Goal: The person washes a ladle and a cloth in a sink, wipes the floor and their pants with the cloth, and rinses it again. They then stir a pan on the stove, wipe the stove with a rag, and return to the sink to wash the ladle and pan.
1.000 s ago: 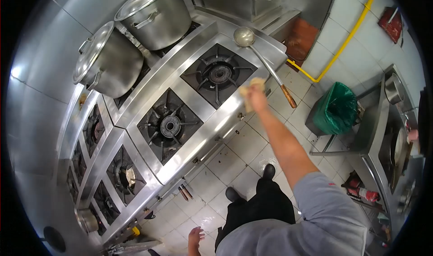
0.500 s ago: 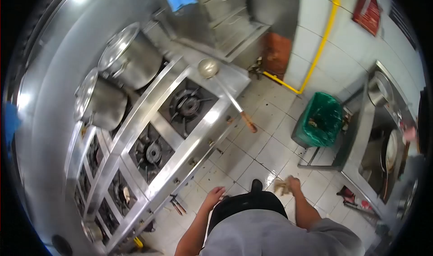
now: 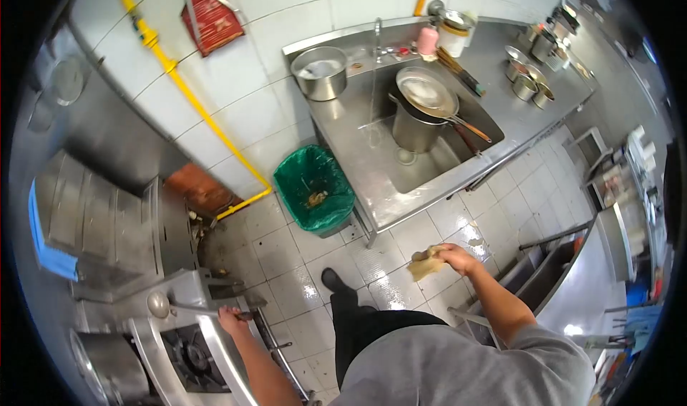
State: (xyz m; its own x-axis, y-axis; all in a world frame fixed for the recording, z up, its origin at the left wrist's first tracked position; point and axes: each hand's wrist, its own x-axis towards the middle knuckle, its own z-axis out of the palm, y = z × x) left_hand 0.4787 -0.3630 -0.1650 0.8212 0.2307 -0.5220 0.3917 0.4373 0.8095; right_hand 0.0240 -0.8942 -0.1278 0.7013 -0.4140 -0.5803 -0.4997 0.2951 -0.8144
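Note:
On the left, my left hand [image 3: 233, 320] is closed round the handle of a ladle. The ladle [image 3: 158, 305] has its round metal bowl over the corner of the stove [image 3: 212, 332], beside a burner. In my right hand [image 3: 458, 258], out in front of my body, a crumpled tan cloth [image 3: 426, 264] is pinched and hangs above the tiled floor.
A sink counter [image 3: 343, 141] stands ahead, with a running tap [image 3: 378, 41], a tall pot [image 3: 415, 130] topped by pans in the basin, and a pot [image 3: 319, 84] at left. A green-lined bin [image 3: 293, 184] sits beside it. A yellow pipe [image 3: 207, 119] runs down the wall.
My view has turned right, from the stove towards the sink. My left hand has gone from free to holding the ladle's handle. The cloth is still in my right hand.

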